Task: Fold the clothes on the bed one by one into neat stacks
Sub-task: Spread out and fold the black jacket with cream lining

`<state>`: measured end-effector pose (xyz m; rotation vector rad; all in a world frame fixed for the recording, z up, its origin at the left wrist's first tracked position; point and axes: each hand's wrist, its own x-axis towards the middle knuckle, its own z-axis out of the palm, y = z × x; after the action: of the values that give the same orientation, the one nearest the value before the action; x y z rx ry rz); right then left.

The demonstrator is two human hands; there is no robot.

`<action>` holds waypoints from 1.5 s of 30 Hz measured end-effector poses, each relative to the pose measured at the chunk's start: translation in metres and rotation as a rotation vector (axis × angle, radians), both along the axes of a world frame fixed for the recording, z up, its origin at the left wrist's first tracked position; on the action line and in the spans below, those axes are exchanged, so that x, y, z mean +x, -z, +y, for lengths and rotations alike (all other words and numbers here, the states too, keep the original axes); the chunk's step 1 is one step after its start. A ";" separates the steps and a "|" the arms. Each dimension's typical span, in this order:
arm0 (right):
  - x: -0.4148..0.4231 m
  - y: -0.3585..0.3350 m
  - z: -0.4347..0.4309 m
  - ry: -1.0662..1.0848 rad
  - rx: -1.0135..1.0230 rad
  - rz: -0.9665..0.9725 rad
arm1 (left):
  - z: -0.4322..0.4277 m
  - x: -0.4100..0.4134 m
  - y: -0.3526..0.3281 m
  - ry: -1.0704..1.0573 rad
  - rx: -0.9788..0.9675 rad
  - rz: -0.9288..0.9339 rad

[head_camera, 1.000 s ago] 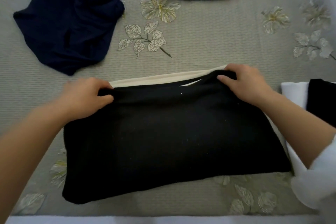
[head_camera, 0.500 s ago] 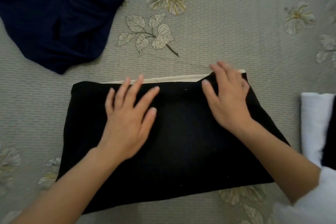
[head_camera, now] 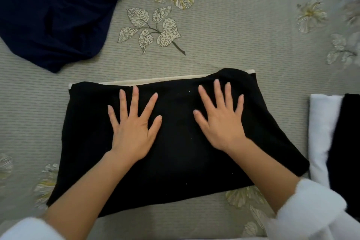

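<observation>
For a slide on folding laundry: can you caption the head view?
Both hands, left and right, press flat on a folded black garment on the floral bedspread.

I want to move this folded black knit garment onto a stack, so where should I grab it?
Judging by its wide, flat shape, slide fingers under the folded black knit garment at its two short ends, left and right, so it lifts without unfolding.
</observation>
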<state>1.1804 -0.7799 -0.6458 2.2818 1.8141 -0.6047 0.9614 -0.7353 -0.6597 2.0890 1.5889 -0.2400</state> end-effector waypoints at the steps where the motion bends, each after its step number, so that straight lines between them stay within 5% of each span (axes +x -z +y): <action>1: -0.010 -0.008 -0.010 -0.060 0.070 0.002 | -0.008 0.002 -0.007 -0.027 0.004 -0.046; 4: -0.039 -0.020 -0.057 -0.176 0.186 0.064 | -0.056 0.004 -0.023 -0.020 0.028 -0.148; 12: -0.026 0.010 -0.093 -0.163 0.089 0.086 | -0.115 -0.009 0.005 -0.074 0.010 -0.016; 19: 0.079 0.003 -0.133 0.102 -0.075 -0.091 | -0.109 -0.063 0.002 -0.291 0.089 0.143; 22: 0.105 -0.010 -0.127 0.075 -0.021 0.006 | -0.099 -0.085 -0.010 -0.452 0.115 0.157; 25: 0.105 -0.020 -0.108 0.438 0.153 0.225 | -0.085 -0.097 -0.023 -0.800 0.038 -0.014; 28: 0.104 -0.025 -0.089 0.917 0.086 0.538 | -0.074 -0.095 -0.038 -1.041 -0.076 -0.289; 32: 0.102 -0.045 -0.079 1.048 -0.058 0.698 | -0.062 -0.089 -0.066 -1.161 -0.218 -0.343; 40: 0.091 -0.125 -0.104 0.905 0.099 0.932 | -0.078 -0.030 -0.144 -0.752 -0.166 -0.418; 45: 0.096 -0.172 -0.168 1.005 0.253 0.955 | -0.098 0.032 -0.176 -0.573 -0.181 -0.358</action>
<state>1.2768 -0.9481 -0.4737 3.3406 0.7226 -1.9485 0.9934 -0.8336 -0.4836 1.3728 1.7769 0.1753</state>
